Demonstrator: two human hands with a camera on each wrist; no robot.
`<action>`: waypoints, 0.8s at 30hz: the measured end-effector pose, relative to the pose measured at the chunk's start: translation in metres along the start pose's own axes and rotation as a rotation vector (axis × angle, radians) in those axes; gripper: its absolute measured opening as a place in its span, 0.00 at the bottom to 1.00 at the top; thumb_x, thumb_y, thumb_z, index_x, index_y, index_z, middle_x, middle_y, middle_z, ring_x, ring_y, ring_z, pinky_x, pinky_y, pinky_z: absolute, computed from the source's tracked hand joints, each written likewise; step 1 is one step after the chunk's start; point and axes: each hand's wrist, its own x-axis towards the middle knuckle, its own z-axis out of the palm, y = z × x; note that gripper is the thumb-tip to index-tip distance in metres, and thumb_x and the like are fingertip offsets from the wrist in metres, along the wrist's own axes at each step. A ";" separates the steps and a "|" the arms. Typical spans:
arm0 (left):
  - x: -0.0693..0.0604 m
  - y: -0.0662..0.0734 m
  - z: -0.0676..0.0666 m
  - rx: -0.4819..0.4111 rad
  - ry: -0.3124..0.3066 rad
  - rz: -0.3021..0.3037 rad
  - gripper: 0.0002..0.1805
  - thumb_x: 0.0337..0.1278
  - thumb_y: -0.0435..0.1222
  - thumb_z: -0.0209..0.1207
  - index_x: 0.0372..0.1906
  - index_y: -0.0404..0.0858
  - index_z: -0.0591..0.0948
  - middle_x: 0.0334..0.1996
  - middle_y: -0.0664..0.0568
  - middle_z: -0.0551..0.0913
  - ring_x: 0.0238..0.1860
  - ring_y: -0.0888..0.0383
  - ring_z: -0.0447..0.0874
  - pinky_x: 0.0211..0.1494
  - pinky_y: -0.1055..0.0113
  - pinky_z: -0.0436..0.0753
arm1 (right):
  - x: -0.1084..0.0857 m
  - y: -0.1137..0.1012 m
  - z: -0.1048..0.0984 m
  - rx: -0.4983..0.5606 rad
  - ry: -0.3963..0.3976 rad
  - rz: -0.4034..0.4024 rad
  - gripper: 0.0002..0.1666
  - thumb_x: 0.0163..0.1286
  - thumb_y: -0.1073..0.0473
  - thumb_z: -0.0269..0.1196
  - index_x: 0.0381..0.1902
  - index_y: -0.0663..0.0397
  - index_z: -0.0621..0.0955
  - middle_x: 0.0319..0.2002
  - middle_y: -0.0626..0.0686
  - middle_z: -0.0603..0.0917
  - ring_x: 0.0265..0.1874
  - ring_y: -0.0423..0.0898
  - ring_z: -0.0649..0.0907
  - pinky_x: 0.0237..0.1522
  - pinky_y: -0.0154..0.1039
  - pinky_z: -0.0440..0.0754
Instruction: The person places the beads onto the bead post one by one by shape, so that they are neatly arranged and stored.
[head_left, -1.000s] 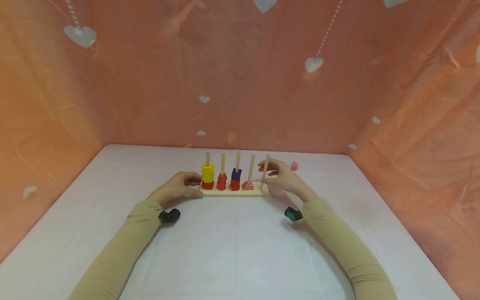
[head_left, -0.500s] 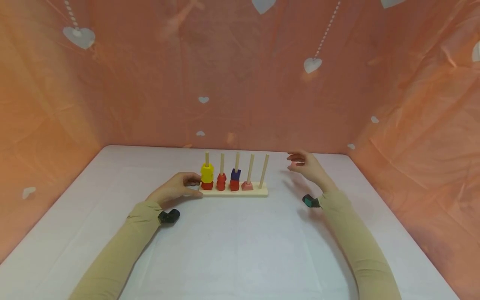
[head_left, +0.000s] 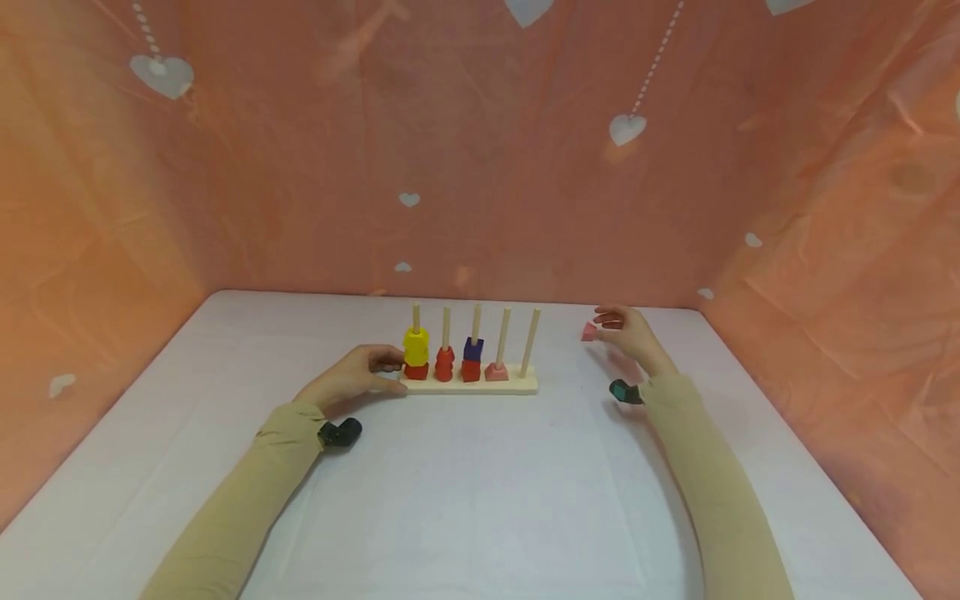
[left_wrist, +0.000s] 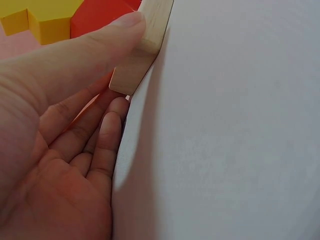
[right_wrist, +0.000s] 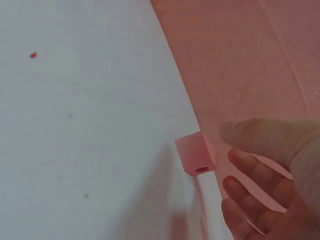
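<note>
A wooden peg board with several upright pegs stands mid-table. My left hand holds its left end, with the thumb over the wood and the fingers behind; the left wrist view shows the thumb on the wooden end. Yellow pieces sit above a red one on the leftmost peg. Red pieces, a purple block over red, and a pink piece fill other pegs; the rightmost is bare. My right hand is beside a loose pink block with a hole, its fingers apart from it.
A white cloth covers the table. Orange-pink fabric with white hearts hangs along the back and both sides. Dark wrist cameras stick out inward from the sleeves.
My right hand has left the rightmost peg and moved right to the loose pink block, which has stayed about where it was. The left hand and the peg board have not visibly moved.
</note>
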 end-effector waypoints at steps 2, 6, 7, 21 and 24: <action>0.001 -0.001 0.000 0.007 0.001 0.005 0.34 0.45 0.37 0.73 0.59 0.33 0.73 0.58 0.42 0.75 0.59 0.46 0.71 0.66 0.53 0.66 | 0.003 0.000 0.001 0.002 0.000 0.039 0.28 0.66 0.66 0.62 0.62 0.71 0.69 0.55 0.69 0.74 0.57 0.62 0.72 0.60 0.52 0.69; 0.003 -0.004 -0.001 0.022 -0.004 0.011 0.34 0.45 0.37 0.73 0.59 0.33 0.74 0.58 0.42 0.75 0.59 0.47 0.71 0.66 0.53 0.65 | 0.006 -0.002 0.004 -0.023 0.010 0.137 0.29 0.67 0.61 0.62 0.63 0.68 0.69 0.55 0.67 0.74 0.56 0.60 0.72 0.58 0.52 0.70; 0.003 -0.005 -0.001 0.028 -0.003 0.014 0.33 0.45 0.37 0.73 0.59 0.33 0.74 0.57 0.43 0.76 0.59 0.47 0.71 0.66 0.53 0.66 | 0.007 -0.002 0.005 -0.031 0.009 0.157 0.30 0.67 0.59 0.62 0.63 0.67 0.69 0.55 0.67 0.74 0.56 0.60 0.72 0.58 0.52 0.70; 0.004 -0.007 -0.002 0.037 -0.007 0.025 0.34 0.44 0.39 0.73 0.58 0.33 0.74 0.56 0.44 0.77 0.57 0.48 0.73 0.65 0.54 0.68 | 0.011 0.001 0.013 -0.046 -0.031 0.172 0.20 0.70 0.55 0.60 0.51 0.66 0.79 0.42 0.61 0.84 0.50 0.53 0.75 0.53 0.44 0.70; 0.004 -0.006 -0.002 0.031 -0.010 0.031 0.33 0.44 0.38 0.73 0.58 0.33 0.75 0.55 0.44 0.77 0.56 0.48 0.73 0.65 0.54 0.68 | 0.013 0.000 0.014 -0.023 -0.053 0.184 0.22 0.68 0.54 0.62 0.55 0.63 0.77 0.48 0.61 0.82 0.52 0.54 0.74 0.56 0.46 0.69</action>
